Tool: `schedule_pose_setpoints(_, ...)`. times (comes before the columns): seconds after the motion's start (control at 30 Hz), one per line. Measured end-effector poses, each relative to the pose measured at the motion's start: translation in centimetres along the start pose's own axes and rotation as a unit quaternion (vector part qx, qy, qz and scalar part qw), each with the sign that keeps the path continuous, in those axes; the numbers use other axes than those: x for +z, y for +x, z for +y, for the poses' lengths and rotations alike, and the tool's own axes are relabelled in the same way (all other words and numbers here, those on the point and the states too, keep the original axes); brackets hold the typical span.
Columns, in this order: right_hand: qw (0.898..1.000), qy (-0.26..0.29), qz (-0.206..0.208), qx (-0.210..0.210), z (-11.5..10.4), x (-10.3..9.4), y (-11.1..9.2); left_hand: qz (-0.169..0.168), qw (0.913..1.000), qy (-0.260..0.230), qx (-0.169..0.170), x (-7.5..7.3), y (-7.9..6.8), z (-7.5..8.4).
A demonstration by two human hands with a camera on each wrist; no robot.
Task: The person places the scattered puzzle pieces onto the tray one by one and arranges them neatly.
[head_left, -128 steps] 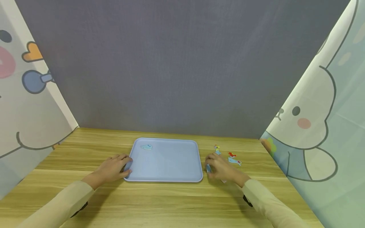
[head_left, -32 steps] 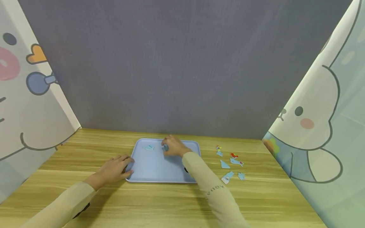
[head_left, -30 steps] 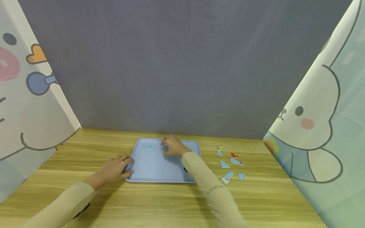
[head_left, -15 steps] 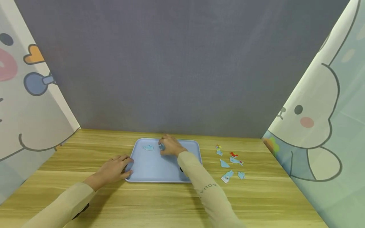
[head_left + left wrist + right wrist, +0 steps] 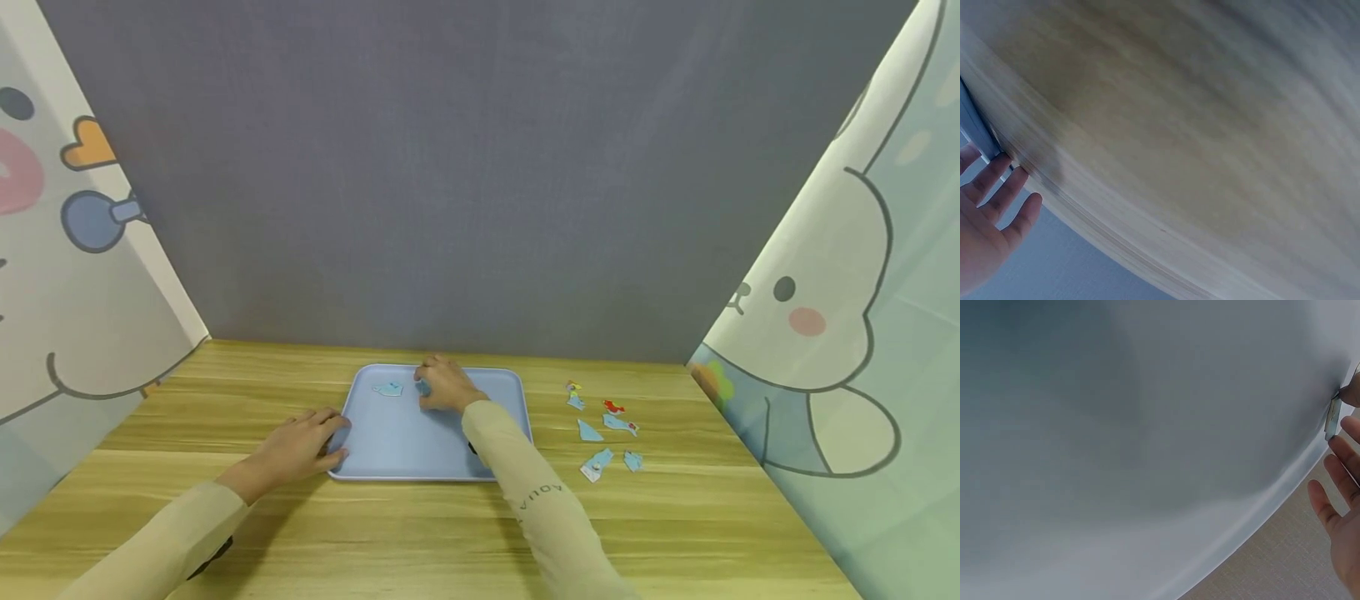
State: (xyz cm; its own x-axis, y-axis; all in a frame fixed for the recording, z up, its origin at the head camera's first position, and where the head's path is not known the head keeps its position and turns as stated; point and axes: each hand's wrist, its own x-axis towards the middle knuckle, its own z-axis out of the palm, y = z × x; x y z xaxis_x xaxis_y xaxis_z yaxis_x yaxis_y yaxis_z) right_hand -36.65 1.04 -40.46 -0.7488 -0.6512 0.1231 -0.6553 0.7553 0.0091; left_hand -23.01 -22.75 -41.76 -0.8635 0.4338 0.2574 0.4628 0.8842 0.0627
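Observation:
A pale blue tray [image 5: 427,478] lies on the wooden table. My left hand [image 5: 298,443] rests at its left edge, and in the left wrist view the fingers [image 5: 1002,194] look fairly straight against the rim. Over the back part of the tray, my right hand [image 5: 446,385] pinches a small light blue puzzle piece [image 5: 424,387]. The right wrist view shows this piece [image 5: 1333,417] between thumb and fingers, tilted, near the tray wall. Just left of it, another light blue piece [image 5: 388,388] lies flat in the tray's back left corner.
Several loose pieces lie right of the tray, among them a red one [image 5: 613,407], a triangular blue one [image 5: 588,431] and a blue-and-white one [image 5: 597,464]. A grey panel [image 5: 450,183] stands behind the table, with cartoon-printed sheets at both sides.
From right of the tray, my right hand has brought a blue piece leftward into it. Over the last second it has shifted slightly further left. My left hand stays in place.

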Motion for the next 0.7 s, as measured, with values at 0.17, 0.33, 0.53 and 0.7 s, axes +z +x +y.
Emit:
schedule_pose_setpoints(0.17, 1.0, -0.003, -0.002, 0.002, -0.09, 0.11, -0.04, -0.001, 1.0, -0.001, 0.0, 0.01, 0.04, -0.02)
schedule_pose_setpoints(0.33, 1.0, -0.006, -0.007, 0.009, -0.14, 0.02, -0.05, 0.003, 1.0, 0.002, 0.002, 0.0, 0.07, 0.0)
schedule_pose_setpoints(0.53, 1.0, -0.019, -0.007, 0.009, 0.02, -0.16, -0.3, 0.009, 0.9999, 0.002, 0.01, -0.06, 0.06, 0.14)
schedule_pose_setpoints(0.7, 1.0, -0.023, -0.017, 0.008, 0.22, -0.56, -0.67, 0.012, 0.9999, -0.002, 0.011, -0.23, 0.04, 0.18)
